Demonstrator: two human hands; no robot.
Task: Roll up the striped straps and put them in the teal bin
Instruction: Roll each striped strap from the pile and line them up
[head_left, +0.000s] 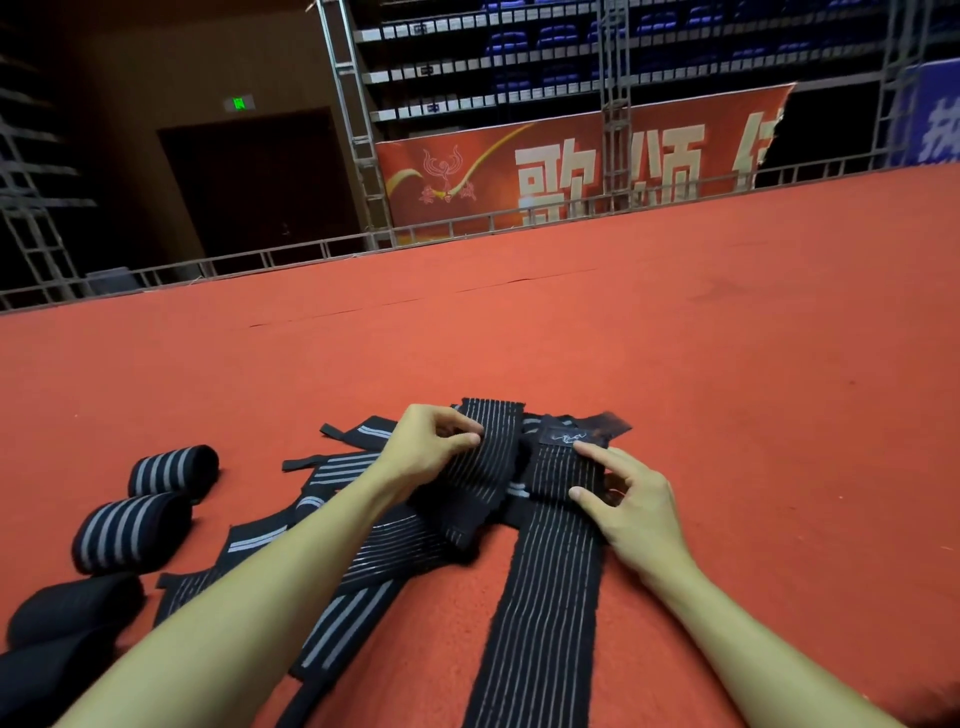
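Observation:
A long black strap with thin white stripes (540, 613) runs from the bottom of the view up to its folded far end with a small label. My right hand (628, 509) pinches that end between thumb and forefinger. My left hand (431, 452) pinches another pinstriped black strap (488, 457) lying across a heap of loose black straps with grey stripes (332, 525). Two rolled straps with grey stripes (171, 470) (130, 538) lie at the left, with darker rolls (72, 608) below them. No teal bin is in view.
Everything lies on a broad red carpet (675, 338) that stretches far ahead. A metal railing (467, 223) and truss scaffolding edge it at the back, with a red banner (571, 166) and a dark doorway beyond.

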